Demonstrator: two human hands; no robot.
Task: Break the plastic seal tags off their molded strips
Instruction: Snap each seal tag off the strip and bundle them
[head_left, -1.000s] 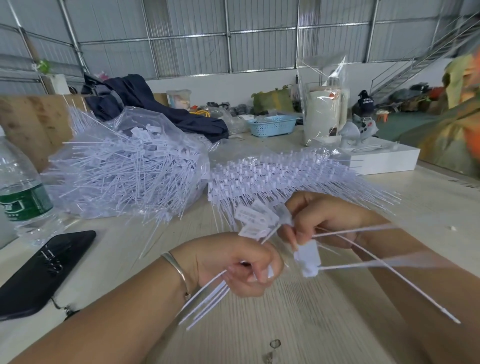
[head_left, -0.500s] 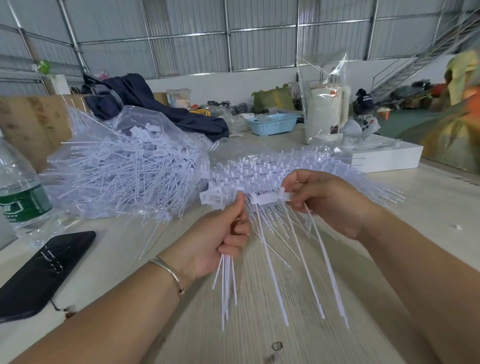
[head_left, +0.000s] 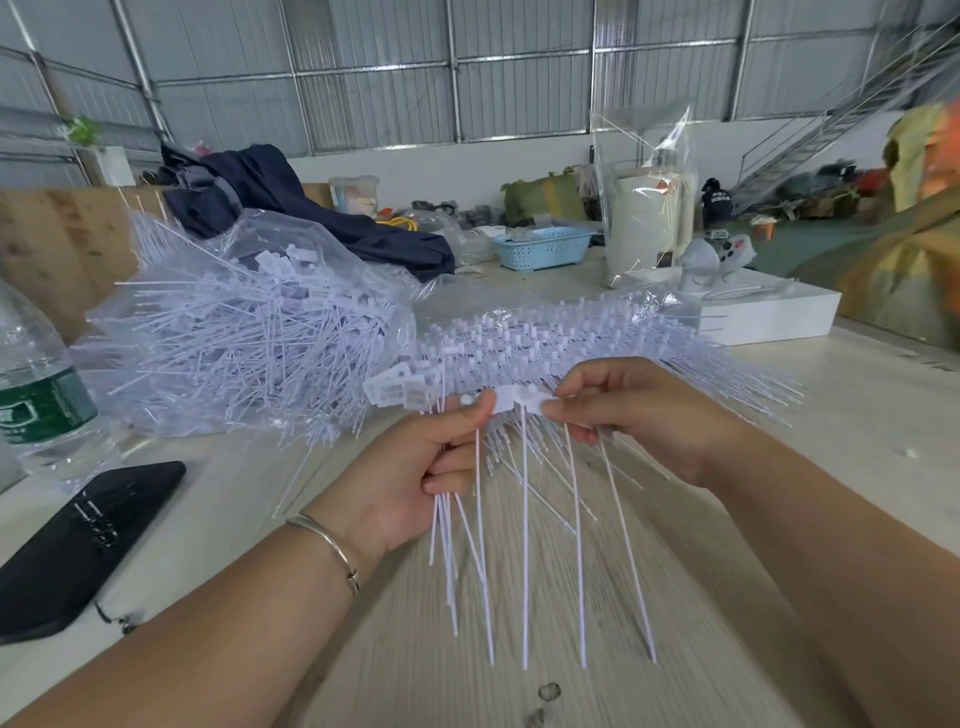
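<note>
- Left hand (head_left: 415, 483): fingers curled round a bundle of loose white seal tags (head_left: 447, 551), thumb pressed against the left end of the molded strip (head_left: 511, 402); tails of the bundle hanging down below the palm.
- Right hand (head_left: 631, 421): thumb and fingertips pinching the right end of the same strip, remaining fingers curled beneath.
- Strip held level between both hands above the wooden table (head_left: 571, 649), clear of its surface; several thin white tails hanging from it, slightly splayed, ends not touching the table as far as can be judged.
- Flat tag heads (head_left: 397, 389) projecting to the left of the left thumb, just in front of the stack behind.
- Stack of unbroken strips (head_left: 545, 338) lying on the table directly behind the hands, tails fanned outward on both sides.
- Clear plastic bag (head_left: 249, 332) of tags to the left of that stack, touching it, many tails poking through.
- Water bottle (head_left: 41, 395) with green label upright at the left edge; black phone (head_left: 83, 540) flat on the table just in front of it.
- Silver bangle (head_left: 332, 551) on the left wrist.
- Dark blue garment (head_left: 291, 208) heaped behind the bag; blue basket (head_left: 543, 248) and white box (head_left: 769, 317) farther back on the right.
- Tall clear bag (head_left: 644, 208) standing upright behind the white box.
</note>
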